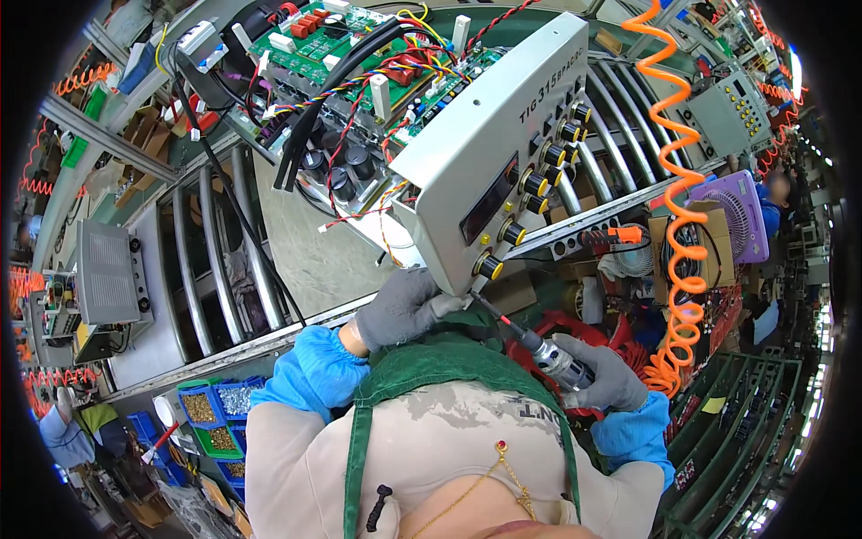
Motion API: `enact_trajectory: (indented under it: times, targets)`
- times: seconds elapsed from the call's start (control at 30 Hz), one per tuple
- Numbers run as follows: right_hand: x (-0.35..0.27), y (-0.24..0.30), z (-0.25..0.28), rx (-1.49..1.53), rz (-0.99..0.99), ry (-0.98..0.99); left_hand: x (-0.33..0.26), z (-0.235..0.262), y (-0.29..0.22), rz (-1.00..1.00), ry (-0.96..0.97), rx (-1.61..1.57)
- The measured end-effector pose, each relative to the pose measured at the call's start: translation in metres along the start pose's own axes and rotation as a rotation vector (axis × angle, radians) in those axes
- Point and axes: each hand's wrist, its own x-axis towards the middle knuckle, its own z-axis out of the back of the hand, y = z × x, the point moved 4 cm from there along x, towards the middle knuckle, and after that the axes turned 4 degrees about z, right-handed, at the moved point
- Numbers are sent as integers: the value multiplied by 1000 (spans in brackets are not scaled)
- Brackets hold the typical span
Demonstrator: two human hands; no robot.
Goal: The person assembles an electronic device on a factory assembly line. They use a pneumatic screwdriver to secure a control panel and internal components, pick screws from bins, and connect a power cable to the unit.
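Note:
A pale grey front panel with black-and-yellow knobs and a dark display window stands tilted before me. Behind it lies an opened machine with a green circuit board, black capacitors and bundles of coloured wires. My left hand, in a grey glove, is closed at the panel's lower corner, its fingertips partly hidden there. In my gloved right hand is a power screwdriver, the fingers wrapped round its body. Its long thin bit points up and left, its tip at the panel's bottom corner.
Metal rollers run along the bench on both sides of the machine. A coiled orange air hose hangs at the right. Blue bins of small metal parts stand lower left. A purple fan and a green rack stand right.

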Motion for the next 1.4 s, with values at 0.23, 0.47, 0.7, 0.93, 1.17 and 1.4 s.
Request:
enact_trajectory:
  times: [0.23,0.47,0.7,0.93,1.17,1.4]
  targets:
    - [5,-9,1,-33,46,-29,0,0,0,61,39,-13]
    - [5,-12,6,-225,62,-36,1,-1,-2,-56,-24,33]
    - [-1,-19,16,-346,88,13,-5,-2,3,16,-36,-15]
    - [40,-65,111,-1140,-145,-62,-1,-13,-4,125,-187,-120]
    - [189,-157,243,-1300,-554,-46,-5,-37,-11,383,-563,-289]
    - [255,-212,315,-1319,-663,-123,-14,-50,-14,557,-866,-144]
